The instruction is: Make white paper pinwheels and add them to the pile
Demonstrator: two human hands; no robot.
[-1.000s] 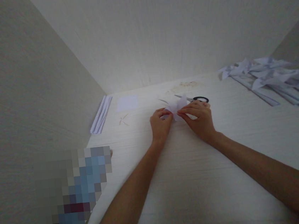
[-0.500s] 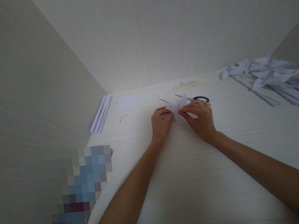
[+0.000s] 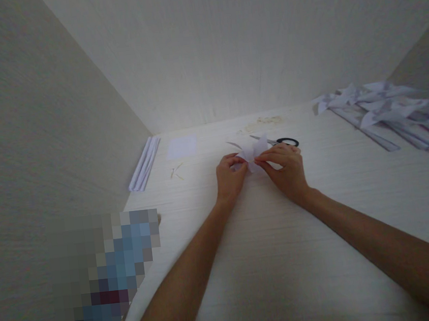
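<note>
A white paper pinwheel [image 3: 251, 152] is held just above the table, its blades folded and standing up at the sides. My left hand [image 3: 232, 175] pinches its left side between thumb and fingers. From the right, my right hand [image 3: 286, 168] pinches the paper near the middle with thumb and forefinger. Black-handled scissors [image 3: 288, 142] lie behind my right hand, their blades pointing left and partly hidden by the paper. A thin curved strip [image 3: 233, 144] shows behind my left hand.
Several finished paper pinwheels on rolled sticks [image 3: 385, 104] lie at the right. Rolled paper sticks [image 3: 145, 163] are at the left, beside a square paper sheet [image 3: 182, 147] and small thin sticks [image 3: 177, 172]. More small pale pieces [image 3: 266, 122] lie near the back wall.
The view has shifted very slightly. Both hands keep the same pinch on the paper pinwheel, and nothing else has visibly moved.
</note>
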